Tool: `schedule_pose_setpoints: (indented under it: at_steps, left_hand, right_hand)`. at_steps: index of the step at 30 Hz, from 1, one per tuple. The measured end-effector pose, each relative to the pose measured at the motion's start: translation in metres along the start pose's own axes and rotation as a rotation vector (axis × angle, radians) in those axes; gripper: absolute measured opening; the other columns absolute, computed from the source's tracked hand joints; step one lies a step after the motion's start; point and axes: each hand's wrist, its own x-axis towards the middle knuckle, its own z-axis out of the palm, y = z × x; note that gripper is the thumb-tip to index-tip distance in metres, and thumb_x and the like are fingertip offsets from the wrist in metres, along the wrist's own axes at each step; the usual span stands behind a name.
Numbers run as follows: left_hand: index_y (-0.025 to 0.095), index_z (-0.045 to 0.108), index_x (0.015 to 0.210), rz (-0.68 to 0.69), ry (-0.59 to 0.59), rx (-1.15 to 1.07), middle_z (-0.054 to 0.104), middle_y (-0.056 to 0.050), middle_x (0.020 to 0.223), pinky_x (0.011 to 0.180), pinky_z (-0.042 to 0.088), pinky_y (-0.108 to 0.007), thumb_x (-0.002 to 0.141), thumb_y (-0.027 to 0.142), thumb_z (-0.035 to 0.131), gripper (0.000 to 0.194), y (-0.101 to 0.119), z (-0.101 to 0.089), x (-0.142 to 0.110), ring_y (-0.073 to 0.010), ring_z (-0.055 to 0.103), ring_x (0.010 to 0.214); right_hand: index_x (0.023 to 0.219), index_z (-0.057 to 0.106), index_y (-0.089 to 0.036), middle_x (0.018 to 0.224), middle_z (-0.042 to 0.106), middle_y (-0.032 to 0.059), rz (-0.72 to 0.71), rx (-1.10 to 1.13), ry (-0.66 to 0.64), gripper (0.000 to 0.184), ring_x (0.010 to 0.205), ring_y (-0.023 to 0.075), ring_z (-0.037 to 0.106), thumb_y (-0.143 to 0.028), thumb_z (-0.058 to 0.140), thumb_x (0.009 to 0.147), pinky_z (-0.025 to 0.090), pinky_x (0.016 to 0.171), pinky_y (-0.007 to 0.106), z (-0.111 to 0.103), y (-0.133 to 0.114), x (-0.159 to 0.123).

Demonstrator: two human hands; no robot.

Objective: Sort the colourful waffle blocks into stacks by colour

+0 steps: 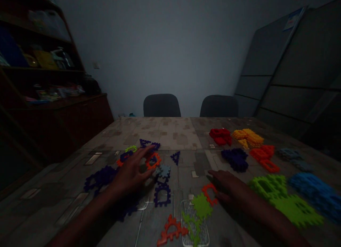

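My left hand [137, 167] is over the left-middle of the table, index finger stretched forward and thumb wide apart from it. An orange toothed frame piece [153, 166] lies in the gap between them; whether the fingers touch it cannot be told. Just to its right are a grey-blue toothed piece [164, 171] and a dark purple square frame [162, 196]. On the right, my right hand [225, 183] has its fingers stretched out low over the table. Beside its thumb is an orange-red frame piece [210, 194], next to a lime green toothed piece [202, 206].
Colour-sorted piles stand at right: red [220, 136], yellow [247, 137], purple [234, 159], orange [263, 156], grey [294, 159], lime [269, 186] and blue [315, 193]. Purple pieces [99, 179] lie left, an orange-red arch piece [172, 230] in front. Two chairs [162, 105] stand behind.
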Motion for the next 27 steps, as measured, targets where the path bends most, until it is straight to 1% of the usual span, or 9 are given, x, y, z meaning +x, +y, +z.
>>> schedule_pose_setpoints:
  at_steps: [3,7,9,12,16,19,21,23,27]
  left_hand:
    - [0.027,0.045,0.147,0.052,-0.030,-0.122,0.065,-0.008,0.128,0.102,0.051,-0.044,0.085,0.033,0.065,0.065,0.023,0.012,-0.004,-0.0262,0.064,0.115]
    - [0.030,0.045,0.147,0.147,-0.173,-0.232,0.062,-0.008,0.133,0.105,0.048,-0.046,0.081,0.023,0.067,0.070,0.051,0.031,-0.005,-0.0263,0.061,0.119]
    - [0.031,0.043,0.148,0.214,-0.281,-0.266,0.059,-0.008,0.138,0.107,0.046,-0.047,0.081,0.020,0.066,0.072,0.064,0.039,-0.001,-0.0270,0.058,0.125]
    - [0.030,0.039,0.151,0.334,-0.443,-0.309,0.055,-0.008,0.143,0.110,0.044,-0.047,0.083,0.019,0.065,0.074,0.081,0.053,0.008,-0.0280,0.053,0.132]
    - [0.027,0.038,0.152,0.479,-0.565,-0.329,0.058,-0.010,0.139,0.110,0.046,-0.046,0.073,0.009,0.062,0.085,0.098,0.080,0.023,-0.0276,0.055,0.128]
    - [0.023,0.039,0.152,0.569,-0.613,-0.312,0.061,-0.011,0.136,0.108,0.048,-0.044,0.068,0.004,0.060,0.089,0.103,0.098,0.030,-0.0285,0.058,0.125]
    - [0.025,0.040,0.151,0.574,-0.623,-0.296,0.060,-0.009,0.140,0.109,0.048,-0.043,0.067,0.003,0.061,0.090,0.103,0.104,0.032,-0.0282,0.058,0.127]
    - [0.027,0.041,0.149,0.543,-0.607,-0.278,0.057,-0.008,0.145,0.112,0.046,-0.045,0.072,0.003,0.060,0.083,0.098,0.103,0.030,-0.0271,0.055,0.132]
    - [0.024,0.043,0.147,0.417,-0.498,-0.203,0.051,-0.013,0.151,0.115,0.041,-0.057,0.086,0.008,0.053,0.064,0.077,0.084,0.005,-0.0307,0.048,0.139]
  right_hand:
    - [0.144,0.054,-0.015,0.137,0.061,0.0189,0.097,-0.058,-0.018,0.060,0.122,0.0319,0.058,-0.022,0.062,0.085,0.046,0.103,0.047,0.000,-0.019,0.001]
    - [0.149,0.049,-0.013,0.147,0.056,0.0174,0.059,-0.017,-0.050,0.066,0.133,0.0285,0.053,-0.014,0.058,0.083,0.041,0.110,0.043,0.000,-0.033,0.002]
    - [0.149,0.049,-0.014,0.147,0.057,0.0170,0.051,0.006,0.017,0.061,0.132,0.0277,0.055,-0.016,0.053,0.088,0.042,0.110,0.043,-0.003,-0.031,0.004]
    - [0.142,0.057,-0.015,0.134,0.067,0.0168,0.087,-0.005,0.189,0.049,0.120,0.0274,0.064,-0.023,0.043,0.096,0.048,0.103,0.042,-0.010,-0.022,0.005]
    - [0.139,0.060,-0.015,0.121,0.074,0.0160,0.180,-0.058,0.362,0.048,0.110,0.0279,0.070,-0.025,0.040,0.096,0.053,0.093,0.041,-0.019,-0.017,0.006]
    - [0.135,0.063,-0.017,0.118,0.075,0.0148,0.206,-0.072,0.421,0.047,0.105,0.0283,0.072,-0.027,0.040,0.096,0.054,0.088,0.040,-0.024,-0.019,0.006]
    - [0.133,0.064,-0.016,0.119,0.075,0.0153,0.206,-0.068,0.436,0.047,0.105,0.0288,0.072,-0.027,0.039,0.096,0.054,0.088,0.041,-0.026,-0.020,0.007]
    - [0.132,0.065,-0.015,0.121,0.074,0.0162,0.200,-0.056,0.411,0.046,0.106,0.0293,0.072,-0.025,0.040,0.096,0.053,0.090,0.042,-0.028,-0.020,0.006]
    - [0.136,0.062,-0.018,0.124,0.072,0.0152,0.104,-0.007,0.219,0.044,0.111,0.0281,0.068,-0.021,0.049,0.094,0.051,0.095,0.042,-0.030,-0.017,-0.004]
